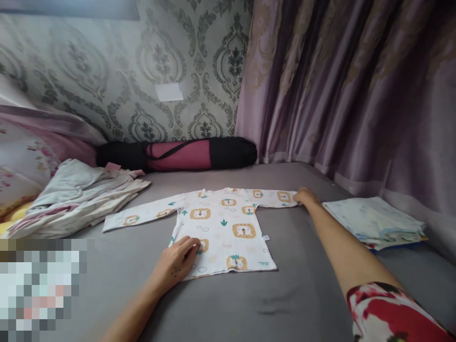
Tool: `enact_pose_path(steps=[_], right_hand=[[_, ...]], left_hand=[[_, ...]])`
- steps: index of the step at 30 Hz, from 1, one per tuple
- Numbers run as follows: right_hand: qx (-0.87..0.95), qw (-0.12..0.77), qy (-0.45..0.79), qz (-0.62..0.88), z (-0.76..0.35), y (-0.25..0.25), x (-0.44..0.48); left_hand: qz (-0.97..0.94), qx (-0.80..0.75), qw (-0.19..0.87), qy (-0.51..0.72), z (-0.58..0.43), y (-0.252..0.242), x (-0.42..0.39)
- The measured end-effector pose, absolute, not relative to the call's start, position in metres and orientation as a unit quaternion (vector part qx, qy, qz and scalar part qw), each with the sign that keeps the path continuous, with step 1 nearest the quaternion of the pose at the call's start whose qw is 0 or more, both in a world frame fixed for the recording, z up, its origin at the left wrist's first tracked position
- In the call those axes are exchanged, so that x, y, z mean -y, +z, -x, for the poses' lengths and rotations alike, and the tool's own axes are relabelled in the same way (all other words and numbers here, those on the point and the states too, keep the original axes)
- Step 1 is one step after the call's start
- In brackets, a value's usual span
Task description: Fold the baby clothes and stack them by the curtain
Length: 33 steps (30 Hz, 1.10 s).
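A small white long-sleeved shirt [217,232] with orange lion faces and green leaves lies spread on the grey sheet, its neckline away from me and both sleeves stretched out sideways. My left hand [180,259] rests on the lower left part of the shirt, fingers loosely bent and pressing on the cloth without gripping it. At the far end of the right sleeve, my right hand [307,196] has its fingers closed on the cuff. The left sleeve lies flat, untouched.
A grey sheet [285,304] covers the bed. To the right sits a stack of folded pale cloths [374,221]. Rumpled clothes [78,194] lie at the left beside a floral pillow [24,161]. A black and maroon roll bag [178,154] lies along the wall, near purple curtains [338,85].
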State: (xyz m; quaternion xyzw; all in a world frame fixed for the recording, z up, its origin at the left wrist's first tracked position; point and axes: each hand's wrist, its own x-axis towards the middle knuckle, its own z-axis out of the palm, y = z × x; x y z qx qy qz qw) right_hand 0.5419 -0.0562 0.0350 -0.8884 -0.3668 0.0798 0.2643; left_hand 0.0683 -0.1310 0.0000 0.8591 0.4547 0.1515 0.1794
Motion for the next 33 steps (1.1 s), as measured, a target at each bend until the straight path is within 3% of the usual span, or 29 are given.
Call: enact_pose_path(steps=[8, 16, 22, 33], right_hand=[[0.201, 0.549, 0.207, 0.785, -0.507, 0.057, 0.048], [0.089, 0.8, 0.219, 0.551, -0.475, 0.078, 0.032], [0.072, 0.817, 0.23, 0.524, -0.484, 0.063, 0.029], [0.123, 0.818, 0.344, 0.444, -0.522, 0.052, 0.028]], left_hand=[[-0.859, -0.451, 0.181, 0.16, -0.069, -0.001, 0.132], [-0.876, -0.423, 0.232, 0.026, -0.097, 0.039, 0.086], [-0.887, -0.362, 0.23, 0.171, -0.182, 0.037, 0.024], [-0.913, -0.367, 0.151, 0.097, -0.274, -0.008, -0.019]])
